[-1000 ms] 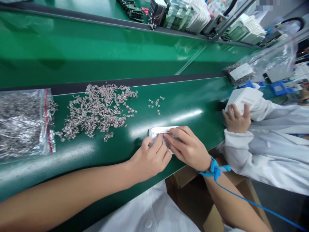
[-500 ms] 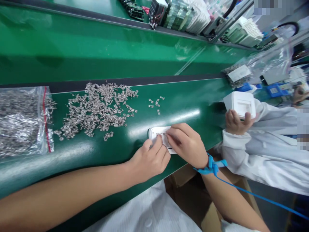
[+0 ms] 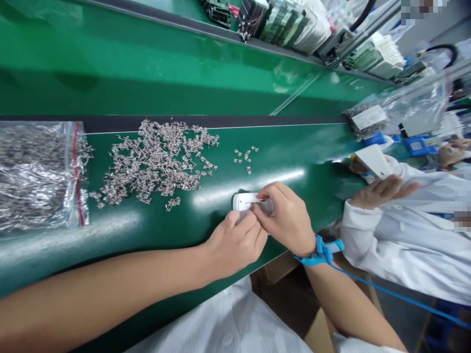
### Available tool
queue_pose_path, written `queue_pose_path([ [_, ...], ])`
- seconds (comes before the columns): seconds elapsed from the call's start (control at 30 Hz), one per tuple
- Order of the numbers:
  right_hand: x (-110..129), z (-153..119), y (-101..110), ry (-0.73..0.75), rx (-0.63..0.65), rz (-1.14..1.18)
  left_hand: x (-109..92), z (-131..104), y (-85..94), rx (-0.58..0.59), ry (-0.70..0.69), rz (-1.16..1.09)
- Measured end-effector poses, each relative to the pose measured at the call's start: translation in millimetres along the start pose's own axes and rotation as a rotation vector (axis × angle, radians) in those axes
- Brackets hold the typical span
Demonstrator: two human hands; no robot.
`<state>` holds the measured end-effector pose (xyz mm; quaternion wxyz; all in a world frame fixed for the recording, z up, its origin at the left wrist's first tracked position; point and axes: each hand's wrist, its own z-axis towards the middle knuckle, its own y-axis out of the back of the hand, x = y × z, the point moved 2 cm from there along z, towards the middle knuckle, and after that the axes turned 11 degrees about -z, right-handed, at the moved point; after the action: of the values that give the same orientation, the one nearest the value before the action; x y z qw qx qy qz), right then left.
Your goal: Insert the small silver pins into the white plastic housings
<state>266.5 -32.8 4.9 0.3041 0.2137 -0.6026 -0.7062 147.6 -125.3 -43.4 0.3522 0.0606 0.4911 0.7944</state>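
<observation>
A small white plastic housing [image 3: 241, 200] lies on the green work surface, partly covered by my fingers. My left hand [image 3: 237, 242] is closed at its near side, fingertips bent over the recess. From the right, my right hand [image 3: 289, 215] pinches at the same housing, with a blue strap around the wrist. Whatever small part may be between the fingertips is hidden. Beyond the housing lie several loose metal clips [image 3: 248, 157], and a large pile of such clips [image 3: 158, 162] spreads to the left.
At the far left sits a clear bag of metal clips [image 3: 37, 176] with a red seal line. A co-worker at the right holds a white box [image 3: 373, 161]. Circuit boards [image 3: 281, 24] stand on the upper shelf. A blue cord runs from my right wrist.
The view has shifted slightly, moving the clips and bag rightward in the picture. My hands stay at the housing with fingers slightly moved. The co-worker has turned the white box and opened one hand.
</observation>
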Motion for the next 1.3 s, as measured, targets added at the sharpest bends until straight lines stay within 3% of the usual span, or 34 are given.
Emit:
queue_pose_path([
  [0.3, -0.6, -1.4, -0.2, 0.005, 0.021, -0.079, -1.0, 3.8, 0.1, -0.010, 0.023, -0.051],
  [0.6, -4.2, 1.9, 3.8, -0.051, 0.039, 0.006, 0.0, 3.4, -0.3, -0.026, 0.017, -0.034],
  [0.87, -9.9, 1.0, 2.2, 0.095, 0.048, -0.066, 0.3, 2.0, -0.7, 0.041, 0.017, -0.131],
  [1.0, -7.5, -4.4, 1.9, 0.138, 0.013, -0.048, 5.5, 2.2, -2.6, 0.011, 0.032, -0.189],
  [1.07, -5.4, -11.8, 2.0, 0.170, -0.054, 0.024, 7.8, 3.8, -2.1, 0.013, 0.025, -0.186],
  [1.13, -8.7, -22.5, 1.5, 0.109, -0.200, 0.124, 7.3, 5.5, 1.6, 0.054, -0.007, -0.156],
  [1.23, -28.2, -43.2, -3.9, -0.187, -0.489, 0.225, 0.4, -0.6, 15.5, 0.150, -0.058, -0.078],
  [1.3, -46.3, -58.1, -13.2, -0.425, -0.621, 0.261, -5.8, -17.6, 30.1, 0.199, -0.071, -0.023],
])
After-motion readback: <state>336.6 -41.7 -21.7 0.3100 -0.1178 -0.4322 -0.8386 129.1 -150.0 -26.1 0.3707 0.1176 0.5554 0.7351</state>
